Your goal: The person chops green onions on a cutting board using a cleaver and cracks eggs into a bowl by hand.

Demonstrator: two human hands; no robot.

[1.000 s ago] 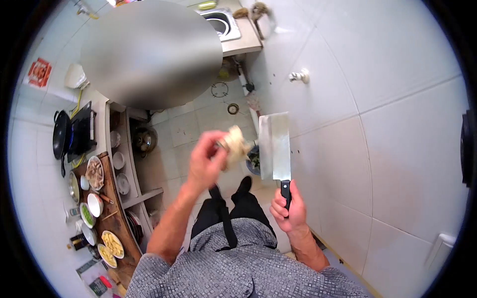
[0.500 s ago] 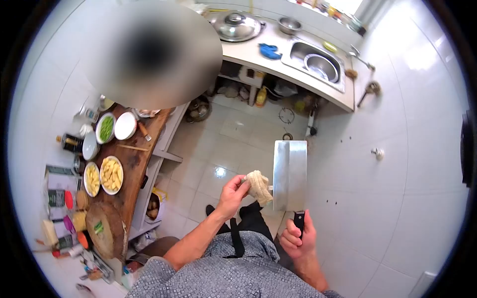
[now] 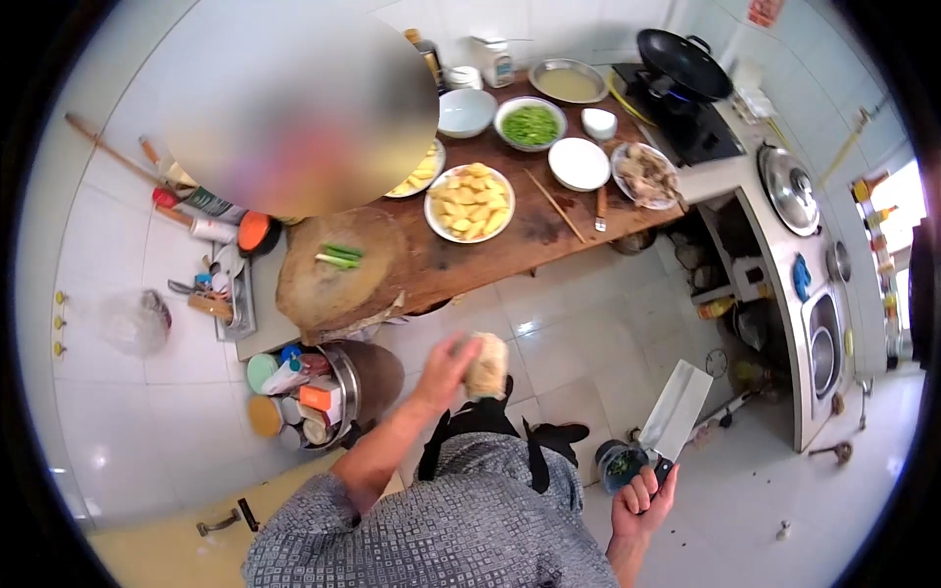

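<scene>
My left hand (image 3: 443, 372) is closed on a beige cloth (image 3: 487, 368), held over the floor in front of my legs. In my right hand (image 3: 642, 508), the fingers wrap round the black handle of a cleaver (image 3: 676, 407), whose broad blade points up and away from me. On the wooden worktop, a round chopping block (image 3: 338, 279) bears green onion pieces (image 3: 339, 256). A plate of cut potatoes (image 3: 470, 203) stands to the right of the block.
A bowl of chopped greens (image 3: 530, 124), a white bowl (image 3: 578, 164), a plate of meat (image 3: 645, 176) and a chopstick (image 3: 555, 206) are on the worktop. Beyond are a wok (image 3: 683, 64) and a sink (image 3: 821, 338). A bin (image 3: 618, 465) stands near the cleaver.
My view has swung left, from the sink side towards the worktop. Both hands keep hold of the cloth and the cleaver, which are now farther apart; the cleaver's blade tilts to the right.
</scene>
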